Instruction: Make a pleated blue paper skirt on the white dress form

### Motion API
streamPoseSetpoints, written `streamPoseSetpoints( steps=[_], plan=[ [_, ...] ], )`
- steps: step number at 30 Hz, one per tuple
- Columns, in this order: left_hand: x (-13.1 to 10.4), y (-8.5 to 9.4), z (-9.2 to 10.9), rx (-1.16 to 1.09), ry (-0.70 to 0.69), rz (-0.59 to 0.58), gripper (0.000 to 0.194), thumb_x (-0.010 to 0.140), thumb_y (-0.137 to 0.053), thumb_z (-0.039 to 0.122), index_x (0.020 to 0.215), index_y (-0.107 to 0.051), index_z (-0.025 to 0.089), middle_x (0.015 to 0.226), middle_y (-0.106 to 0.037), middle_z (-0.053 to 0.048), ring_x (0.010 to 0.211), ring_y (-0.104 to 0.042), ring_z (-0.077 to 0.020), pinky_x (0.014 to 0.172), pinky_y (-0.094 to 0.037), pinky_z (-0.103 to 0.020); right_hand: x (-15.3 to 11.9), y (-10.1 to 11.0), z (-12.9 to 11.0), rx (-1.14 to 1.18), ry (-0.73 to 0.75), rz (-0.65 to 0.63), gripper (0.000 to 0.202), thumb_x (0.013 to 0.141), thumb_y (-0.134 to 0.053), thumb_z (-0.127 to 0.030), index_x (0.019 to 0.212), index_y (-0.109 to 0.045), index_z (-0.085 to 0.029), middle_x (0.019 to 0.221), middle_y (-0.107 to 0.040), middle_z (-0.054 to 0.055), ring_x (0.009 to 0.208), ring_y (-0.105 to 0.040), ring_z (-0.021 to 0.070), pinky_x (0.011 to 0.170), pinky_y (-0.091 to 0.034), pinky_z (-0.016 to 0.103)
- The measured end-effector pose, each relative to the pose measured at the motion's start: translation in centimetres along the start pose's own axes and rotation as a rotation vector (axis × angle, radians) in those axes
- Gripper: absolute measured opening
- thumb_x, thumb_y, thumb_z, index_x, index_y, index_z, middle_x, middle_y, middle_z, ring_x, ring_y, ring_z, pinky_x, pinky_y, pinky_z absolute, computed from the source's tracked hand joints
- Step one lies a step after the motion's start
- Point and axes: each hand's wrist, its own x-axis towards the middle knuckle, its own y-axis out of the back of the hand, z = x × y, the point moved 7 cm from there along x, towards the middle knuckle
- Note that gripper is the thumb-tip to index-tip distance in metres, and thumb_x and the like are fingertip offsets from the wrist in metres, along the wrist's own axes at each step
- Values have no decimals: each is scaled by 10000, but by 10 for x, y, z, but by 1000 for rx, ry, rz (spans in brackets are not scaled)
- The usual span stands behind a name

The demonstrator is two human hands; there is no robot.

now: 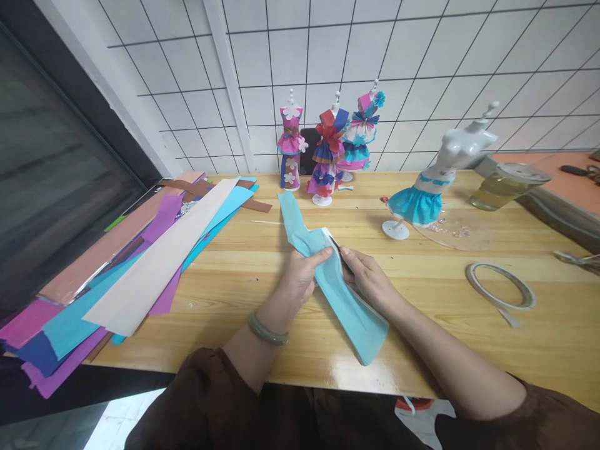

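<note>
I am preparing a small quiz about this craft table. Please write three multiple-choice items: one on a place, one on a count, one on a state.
1. Where does the pile of coloured paper sheets lie on the wooden table?
A. at its left end
B. at its right end
C. behind the mannequins

2. How many small mannequins stand on the table?
A. two
B. four
C. six

3. How is the long light-blue paper strip held?
A. by the left hand only
B. by nobody
C. by both hands

Answers:
1. A: the pile spreads over the left end.
2. B: three dressed mannequins stand by the wall, and one white mannequin with a blue skirt stands apart.
3. C: the left hand and right hand both pinch the strip.
</note>
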Motion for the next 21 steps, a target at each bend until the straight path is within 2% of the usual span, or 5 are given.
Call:
streamPoseSetpoints(
  steps=[10,21],
  plan=[
    [-2,0,1,25,9,-1,388,485,-837,165,834,-668,152,785,-703,-21,718,-641,-152,762,-493,-304,1,1,4,4,-23,-9,475,858,-407,-614,613,-336,-212,522,-267,-67,456,-227,81,422,-183,237],
    [0,-1,2,34,10,-41,413,492,-838,157,867,-664,156,784,-696,-9,722,-635,-140,772,-487,-297,-1,2,-1,-13,6,-7,475,868,-404,-598,608,-341,-206,529,-266,-65,476,-227,83,447,-190,238]
  ],
)
